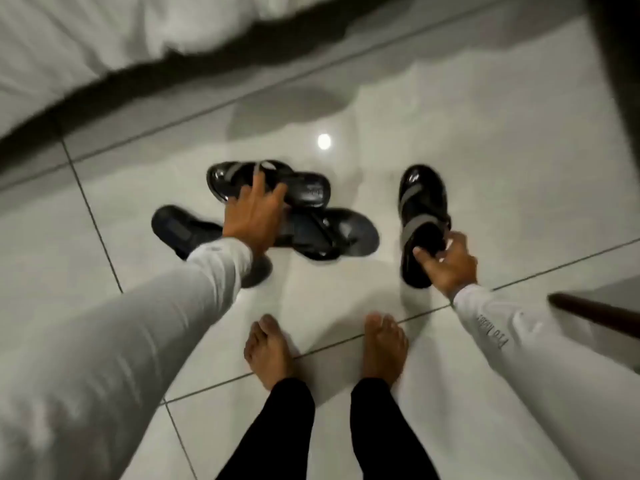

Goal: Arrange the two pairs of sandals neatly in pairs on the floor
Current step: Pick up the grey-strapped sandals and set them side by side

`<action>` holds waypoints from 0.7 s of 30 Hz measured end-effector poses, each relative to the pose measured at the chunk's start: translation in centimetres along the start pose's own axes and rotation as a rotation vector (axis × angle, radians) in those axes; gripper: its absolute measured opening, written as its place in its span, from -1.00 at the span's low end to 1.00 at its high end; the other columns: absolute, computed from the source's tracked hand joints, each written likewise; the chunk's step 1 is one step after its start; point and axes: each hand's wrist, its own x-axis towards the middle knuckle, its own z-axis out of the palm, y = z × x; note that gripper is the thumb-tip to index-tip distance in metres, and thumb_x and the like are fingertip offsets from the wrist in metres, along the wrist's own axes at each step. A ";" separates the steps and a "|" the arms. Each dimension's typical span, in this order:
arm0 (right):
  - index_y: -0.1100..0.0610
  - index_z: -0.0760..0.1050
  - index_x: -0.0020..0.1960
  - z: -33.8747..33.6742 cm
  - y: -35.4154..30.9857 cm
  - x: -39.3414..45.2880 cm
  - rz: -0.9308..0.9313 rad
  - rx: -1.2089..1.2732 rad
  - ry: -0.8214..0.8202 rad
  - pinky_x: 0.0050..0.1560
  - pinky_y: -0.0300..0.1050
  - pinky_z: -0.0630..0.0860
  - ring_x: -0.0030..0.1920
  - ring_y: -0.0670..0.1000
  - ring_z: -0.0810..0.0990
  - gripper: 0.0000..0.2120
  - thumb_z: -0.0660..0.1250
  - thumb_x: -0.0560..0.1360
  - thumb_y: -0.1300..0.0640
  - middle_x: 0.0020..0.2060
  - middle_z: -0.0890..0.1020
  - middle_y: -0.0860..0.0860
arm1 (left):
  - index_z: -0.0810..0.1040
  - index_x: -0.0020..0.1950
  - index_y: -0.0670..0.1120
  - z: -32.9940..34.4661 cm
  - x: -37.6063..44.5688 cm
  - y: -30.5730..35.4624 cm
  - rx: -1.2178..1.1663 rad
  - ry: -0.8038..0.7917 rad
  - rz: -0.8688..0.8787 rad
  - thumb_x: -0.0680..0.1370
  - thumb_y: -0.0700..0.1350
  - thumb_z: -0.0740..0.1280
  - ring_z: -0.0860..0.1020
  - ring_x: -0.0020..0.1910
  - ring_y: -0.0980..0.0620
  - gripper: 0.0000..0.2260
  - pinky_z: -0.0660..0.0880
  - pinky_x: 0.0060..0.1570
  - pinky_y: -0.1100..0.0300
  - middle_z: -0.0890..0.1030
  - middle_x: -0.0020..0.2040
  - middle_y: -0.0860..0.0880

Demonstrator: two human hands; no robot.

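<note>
Several black sandals lie on the white tiled floor (485,140). My right hand (446,263) grips the heel of a glossy black sandal with grey straps (420,199), which points away from me on the right. My left hand (254,216) reaches over the heap in the middle, fingers spread on the matching grey-strapped sandal (294,183); I cannot tell whether it grips it. That sandal lies across a dark flip-flop (346,233). Another dark sandal (180,226) lies at the left, partly hidden under my left sleeve.
My two bare feet (266,348) stand on the tiles just in front of the sandals. A bed with white sheets (86,39) runs along the far left. A dark wooden edge (595,311) juts in at the right.
</note>
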 end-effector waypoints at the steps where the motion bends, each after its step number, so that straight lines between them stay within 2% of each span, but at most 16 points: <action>1: 0.08 0.37 0.37 1.1 0.5 1.9 0.032 0.075 0.078 0.26 -0.02 0.50 0.23 0.26 0.62 -0.35 0.52 0.41 -0.12 0.20 0.64 0.22 | 0.31 0.51 -0.06 1.4 1.8 -0.3 -0.041 -0.008 -0.057 0.61 0.00 0.25 0.51 0.24 -0.40 -0.53 0.51 0.13 -0.26 0.26 0.51 -0.30; 3: 0.09 0.39 0.32 2.3 0.4 4.7 0.107 0.216 0.168 0.30 -0.02 0.54 0.20 0.25 0.65 -0.33 0.54 0.35 -0.17 0.17 0.66 0.19 | 0.24 0.53 -0.10 3.2 5.2 -1.2 -0.167 0.021 -0.217 0.60 0.11 0.27 0.50 0.26 -0.44 -0.43 0.48 0.17 -0.29 0.28 0.48 -0.31; 5: 0.12 0.41 0.30 3.3 -0.5 6.9 0.143 0.325 0.194 0.29 0.04 0.59 0.10 0.23 0.72 -0.35 0.55 0.35 -0.13 0.17 0.66 0.16 | 0.17 0.54 -0.13 3.8 7.9 -2.0 -0.284 0.018 -0.333 0.58 0.16 0.30 0.48 0.30 -0.46 -0.34 0.44 0.22 -0.31 0.33 0.46 -0.33; 8: 0.14 0.46 0.29 3.9 -2.2 8.4 0.136 0.425 0.251 0.17 -0.02 0.66 -0.14 0.15 0.76 -0.51 0.51 0.43 0.07 0.12 0.66 0.12 | 0.10 0.55 -0.16 3.6 10.2 -2.4 -0.319 0.000 -0.345 0.58 -0.01 0.32 0.51 0.28 -0.41 -0.36 0.46 0.20 -0.27 0.49 0.34 -0.33; 10: 0.09 0.53 0.25 3.9 -3.4 9.2 0.131 0.400 0.277 -0.16 -0.29 0.66 -0.37 0.01 0.70 -0.62 0.44 0.45 0.19 0.14 0.67 0.17 | 0.17 0.50 -0.15 2.8 10.8 -2.4 -0.329 0.028 -0.343 0.55 -0.15 0.30 0.53 0.23 -0.39 -0.44 0.48 0.17 -0.24 0.55 0.27 -0.32; 12: 0.05 0.59 0.20 3.6 -4.9 8.9 0.114 0.364 0.294 -0.45 -0.45 0.52 -0.43 -0.07 0.64 -0.65 0.38 0.43 0.25 0.18 0.66 0.17 | 0.24 0.44 -0.13 1.8 10.2 -2.4 -0.392 0.074 -0.327 0.53 -0.23 0.27 0.54 0.19 -0.39 -0.51 0.48 0.14 -0.22 0.56 0.23 -0.30; 13: 0.04 0.60 0.19 3.3 -5.8 8.6 0.100 0.358 0.298 -0.44 -0.44 0.55 -0.37 -0.04 0.67 -0.64 0.37 0.42 0.27 0.19 0.64 0.17 | 0.26 0.40 -0.13 1.2 9.7 -2.6 -0.435 0.103 -0.316 0.52 -0.26 0.25 0.55 0.16 -0.38 -0.54 0.48 0.13 -0.20 0.55 0.22 -0.28; 14: 0.03 0.61 0.18 3.0 -6.7 8.0 0.083 0.352 0.301 -0.30 -0.37 0.64 -0.23 0.05 0.72 -0.63 0.35 0.41 0.27 0.18 0.64 0.19 | 0.28 0.37 -0.13 0.4 9.1 -2.8 -0.480 0.138 -0.311 0.51 -0.27 0.25 0.55 0.14 -0.38 -0.57 0.48 0.12 -0.19 0.55 0.22 -0.26; 16: 0.02 0.62 0.17 2.3 -8.5 6.7 0.063 0.347 0.295 0.09 -0.04 0.69 0.10 0.24 0.68 -0.61 0.32 0.38 0.26 0.14 0.66 0.23 | 0.31 0.34 -0.16 -1.3 8.0 -3.2 -0.569 0.192 -0.291 0.51 -0.29 0.27 0.55 0.13 -0.34 -0.59 0.49 0.10 -0.15 0.55 0.22 -0.23; 17: 0.02 0.62 0.16 1.8 -9.2 6.2 0.063 0.349 0.294 0.18 0.06 0.65 0.18 0.27 0.65 -0.61 0.31 0.38 0.25 0.13 0.66 0.24 | 0.33 0.32 -0.16 -2.1 7.4 -3.2 -0.612 0.205 -0.274 0.51 -0.29 0.29 0.56 0.11 -0.31 -0.61 0.51 0.08 -0.12 0.57 0.20 -0.21; 21: 0.03 0.68 0.12 -0.5 -10.7 4.0 0.046 0.350 0.278 0.31 0.03 0.57 0.28 0.26 0.58 -0.70 0.33 0.44 0.18 0.07 0.69 0.24 | 0.39 0.25 -0.11 -5.1 5.3 -1.6 -0.717 0.218 -0.200 0.51 -0.25 0.35 0.62 0.04 -0.19 -0.66 0.59 0.05 -0.10 0.63 0.12 -0.09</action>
